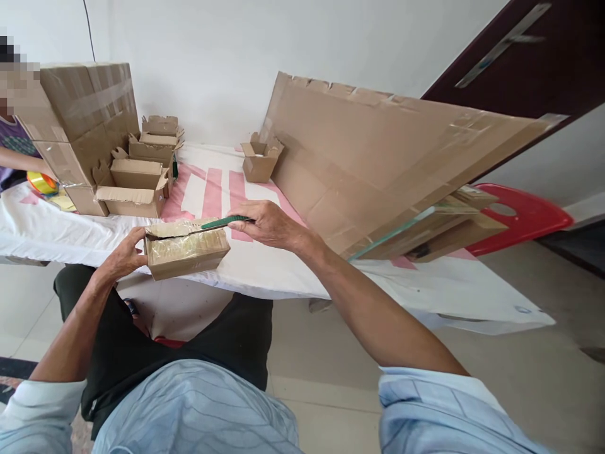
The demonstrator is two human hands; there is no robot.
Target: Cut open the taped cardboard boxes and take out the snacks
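A small cardboard box (189, 255), with shiny clear tape across its side, is tilted at the table's front edge. My left hand (123, 255) grips its left end, thumb against the near side and fingers at the top corner. My right hand (265, 224) is closed on a slim, flat green object (222, 222) whose exact kind I cannot make out. That object lies along the box's top opening, beside a raised flap (174, 228). What is inside the box is hidden.
Small open boxes (135, 176) line up at the left beside a tall stack of taped cartons (89, 120). Another small box (259, 165) stands by a large leaning cardboard sheet (368, 145). A red chair (529, 211) is at right. A person's arm (23, 161) reaches near yellow tape (42, 183).
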